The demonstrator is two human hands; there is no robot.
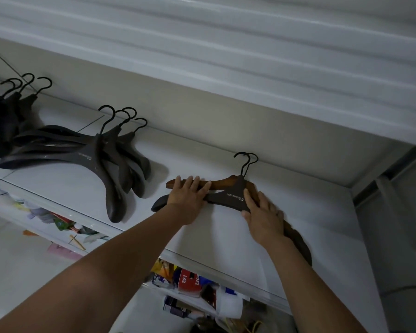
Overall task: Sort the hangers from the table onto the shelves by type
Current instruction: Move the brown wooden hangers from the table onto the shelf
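Red cardboard shows nearest: a box lies among mixed clutter on the lower level at 6 o'clock of the view. Over it, two bare forearms reach up and away onto the white shelf.

The left hand lies palm down with straight fingers, pressing on the left arms of two stacked hangers and grasping nothing. The right hand, at 3 o'clock from the left one, rests palm down with fingers spread over the right arms of the same pair. Its forefinger is on the dark body and its thumb is at the lower edge. The fingers look relaxed and are not curled round anything.

The dark hanger, printed with small white lettering, lies flat on top of the brown wooden hanger. The wooden one pokes out beyond it at both ends. Both hooks point to 12 o'clock and almost overlap, close to the back wall.

Well apart at 9 o'clock from this pair, a fanned pile of dark hangers lies on the same shelf, hooks also toward the wall. Farther off at 10 o'clock, by the left edge of the view, sits a second dark pile. A white board spans overhead at 12 o'clock
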